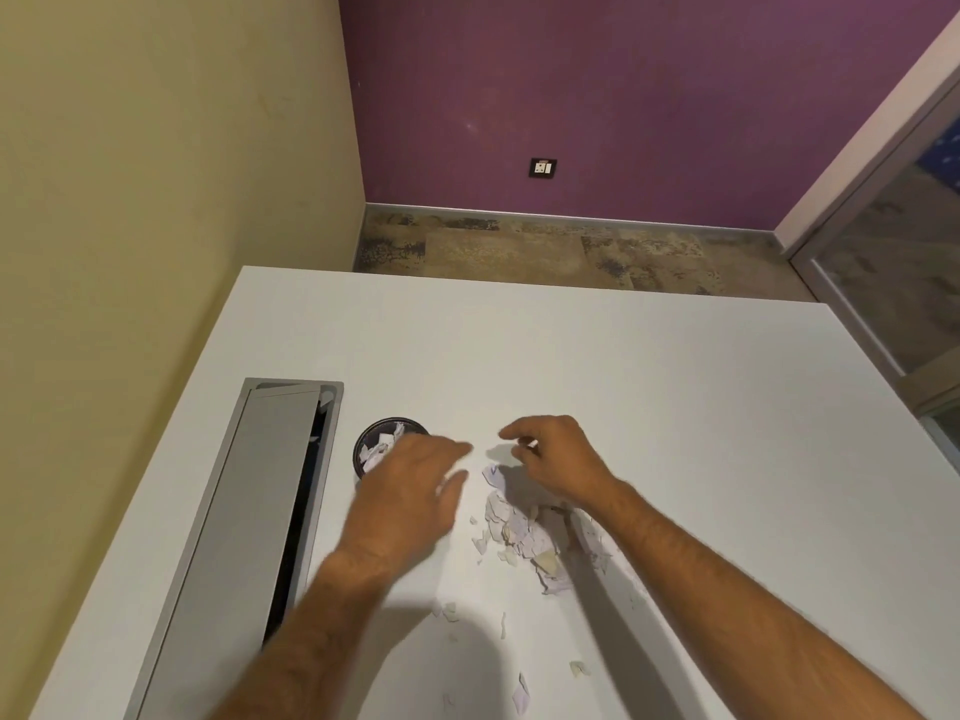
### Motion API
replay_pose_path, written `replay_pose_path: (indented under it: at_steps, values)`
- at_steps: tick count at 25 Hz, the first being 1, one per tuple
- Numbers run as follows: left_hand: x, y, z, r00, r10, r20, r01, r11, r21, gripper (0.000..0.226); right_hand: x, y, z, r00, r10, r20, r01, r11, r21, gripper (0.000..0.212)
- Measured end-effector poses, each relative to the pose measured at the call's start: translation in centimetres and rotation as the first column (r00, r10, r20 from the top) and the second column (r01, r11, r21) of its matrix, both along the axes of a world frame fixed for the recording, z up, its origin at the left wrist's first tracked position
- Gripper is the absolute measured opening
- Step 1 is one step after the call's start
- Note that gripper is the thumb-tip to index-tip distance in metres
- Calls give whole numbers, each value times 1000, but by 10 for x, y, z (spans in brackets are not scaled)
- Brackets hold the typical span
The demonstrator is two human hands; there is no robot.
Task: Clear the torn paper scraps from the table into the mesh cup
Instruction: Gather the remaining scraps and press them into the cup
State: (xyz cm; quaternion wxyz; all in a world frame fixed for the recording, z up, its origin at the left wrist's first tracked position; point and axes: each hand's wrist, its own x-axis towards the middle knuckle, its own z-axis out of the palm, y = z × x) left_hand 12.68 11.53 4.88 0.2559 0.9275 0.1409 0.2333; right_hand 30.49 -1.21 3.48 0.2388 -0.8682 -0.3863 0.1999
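Left hand (410, 491) grip spread beside mesh cup (387, 445), right hand (556, 459) grip pinching paper scrap (532, 445)

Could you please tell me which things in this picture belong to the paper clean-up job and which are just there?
Part of the job:
- paper scraps heaped on the table
- mesh cup, some scraps already inside
- left hand, right hand

Just there:
- cable hatch set in the table
- wall socket

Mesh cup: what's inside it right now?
The cup holds pale paper scraps, piled near the rim. The left hand covers its near right edge, so that part and anything beneath the scraps can't be seen.
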Motion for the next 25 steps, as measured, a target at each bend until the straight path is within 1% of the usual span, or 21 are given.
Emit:
replay_pose_path:
  at_steps: [1,2,3,5,6,8,10,12,13,15,17,21,25]
  values:
    - [3,-11,-6,996,-68,-56,67,997,-24,30,3,-6,-5,1000,11,8,-10,997,-83,29]
    - [7,-21,-13,982,-114,-150,105,992,-65,35,3,-12,-9,999,48,7,-46,985,-165,32]
    - [12,-29,-20,952,-144,-271,120,988,-101,41,1,-16,-13,995,103,6,-98,965,-243,37]
    - [21,-40,-38,849,-163,-502,121,986,-115,53,-7,-22,-22,977,215,12,-196,913,-357,46]
    - [25,-43,-44,798,-162,-580,116,986,-116,56,-11,-23,-26,967,254,19,-227,894,-386,47]
    - [32,-47,-55,744,-143,-653,84,989,-120,55,-18,-25,-34,957,289,33,-249,874,-417,46]
    - [36,-50,-64,732,-106,-673,50,994,-102,49,-20,-25,-38,953,300,52,-250,869,-428,39]
    - [38,-52,-70,746,-74,-662,12,995,-98,39,-21,-24,-41,956,287,66,-238,884,-402,24]
    - [39,-54,-72,760,-60,-647,-15,994,-111,35,-22,-24,-42,959,275,63,-231,893,-387,24]
    - [38,-56,-76,794,-40,-606,-76,984,-164,33,-23,-24,-44,963,266,51,-230,903,-364,32]
    - [34,-57,-77,820,-22,-572,-119,971,-207,34,-22,-25,-44,966,255,52,-224,917,-331,31]
    - [19,-52,-72,861,40,-507,-170,962,-212,33,-21,-24,-36,991,131,35,-121,971,-204,25]
    - [-1,-47,-61,902,93,-422,-244,915,-320,30,-19,-17,-12,999,-27,-46,26,1000,-18,19]
